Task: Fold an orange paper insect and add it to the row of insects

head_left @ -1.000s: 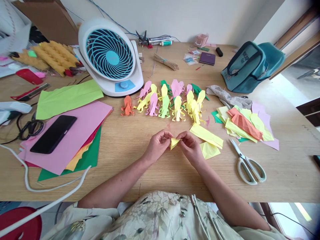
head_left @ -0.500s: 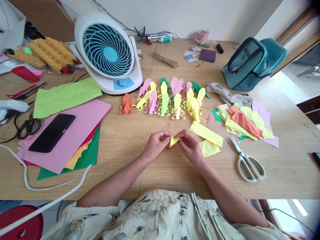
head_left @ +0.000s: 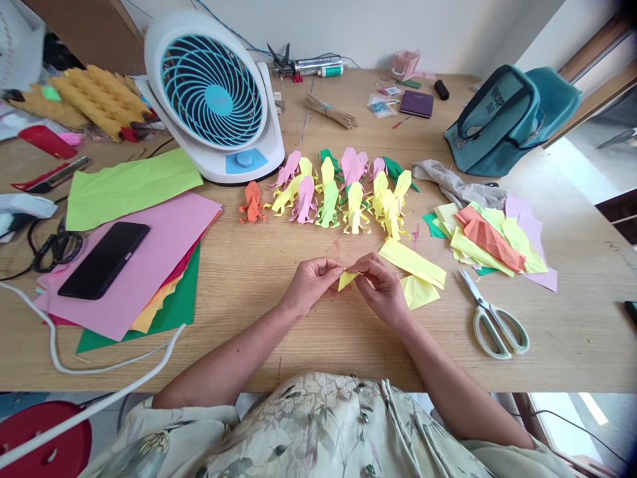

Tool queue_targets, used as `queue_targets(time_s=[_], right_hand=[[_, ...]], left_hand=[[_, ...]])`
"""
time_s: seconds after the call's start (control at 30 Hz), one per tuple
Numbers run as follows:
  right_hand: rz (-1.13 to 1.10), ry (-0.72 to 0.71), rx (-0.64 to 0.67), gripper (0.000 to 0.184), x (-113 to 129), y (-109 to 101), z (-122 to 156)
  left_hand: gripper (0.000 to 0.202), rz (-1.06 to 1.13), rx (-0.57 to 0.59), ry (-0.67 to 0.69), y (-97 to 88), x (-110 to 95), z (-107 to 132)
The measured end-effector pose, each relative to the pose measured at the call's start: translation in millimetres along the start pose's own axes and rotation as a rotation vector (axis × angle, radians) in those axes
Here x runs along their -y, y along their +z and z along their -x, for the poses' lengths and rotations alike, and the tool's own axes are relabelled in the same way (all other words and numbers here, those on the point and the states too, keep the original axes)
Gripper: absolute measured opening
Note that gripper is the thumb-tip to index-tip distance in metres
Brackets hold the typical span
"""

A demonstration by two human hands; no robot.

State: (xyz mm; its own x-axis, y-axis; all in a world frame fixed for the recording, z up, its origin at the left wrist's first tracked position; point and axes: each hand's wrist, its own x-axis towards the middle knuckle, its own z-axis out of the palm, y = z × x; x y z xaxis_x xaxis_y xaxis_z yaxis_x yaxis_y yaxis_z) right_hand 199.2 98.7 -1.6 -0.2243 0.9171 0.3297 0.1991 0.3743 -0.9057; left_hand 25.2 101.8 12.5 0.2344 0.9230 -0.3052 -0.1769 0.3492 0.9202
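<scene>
A small folded piece of yellow paper point(head_left: 346, 280) is pinched between both hands, just above the table. My left hand point(head_left: 312, 284) grips its left edge with thumb and forefinger. From the other side my right hand point(head_left: 379, 288) holds it, the fingers bent and partly covering it. Right beside my right hand lie a yellow paper strip point(head_left: 415, 261) and a creased yellow paper piece point(head_left: 421, 293). Beyond the hands stand several folded paper figures in pink, yellow, green and orange, among them a yellow paper figure point(head_left: 355, 209) and an orange paper figure point(head_left: 253, 202).
White-handled scissors point(head_left: 492, 318) lie to the right, below a pile of coloured paper point(head_left: 490, 239). At left, a black phone point(head_left: 104, 260) rests on coloured sheets point(head_left: 184, 219). A white fan point(head_left: 213, 99) and a teal bag point(head_left: 497, 126) stand farther back. A white cable point(head_left: 119, 392) crosses the lower left.
Both hands keep hold of the small yellow paper, and its visible shape has changed slightly as the fingers shifted. The whole view has moved a little.
</scene>
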Motion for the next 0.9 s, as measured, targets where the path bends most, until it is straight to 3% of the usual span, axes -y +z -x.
queue_targets(time_s=[0.27,0.5,0.67,0.8,0.9], right_hand=[[0.045,-0.048,-0.001,0.027,2,-2,-1],[-0.010,0.058,-0.001,0.020,-1,0,1],[0.023,0.035,-0.016,0.013,1,-2,-1],[-0.191,0.199,0.106,0.016,8,-8,-3],[-0.302,0.339,0.107,0.024,11,-9,-6]], left_hand=[[0.042,0.012,-0.006,-0.003,0.0,1,-2],[0.036,0.002,-0.015,0.024,-1.2,4,-3],[0.037,-0.024,-0.010,0.022,-1.8,4,-3],[0.035,-0.052,-0.019,0.065,-4.5,4,-3],[0.031,-0.106,-0.020,0.105,-5.8,4,-4]])
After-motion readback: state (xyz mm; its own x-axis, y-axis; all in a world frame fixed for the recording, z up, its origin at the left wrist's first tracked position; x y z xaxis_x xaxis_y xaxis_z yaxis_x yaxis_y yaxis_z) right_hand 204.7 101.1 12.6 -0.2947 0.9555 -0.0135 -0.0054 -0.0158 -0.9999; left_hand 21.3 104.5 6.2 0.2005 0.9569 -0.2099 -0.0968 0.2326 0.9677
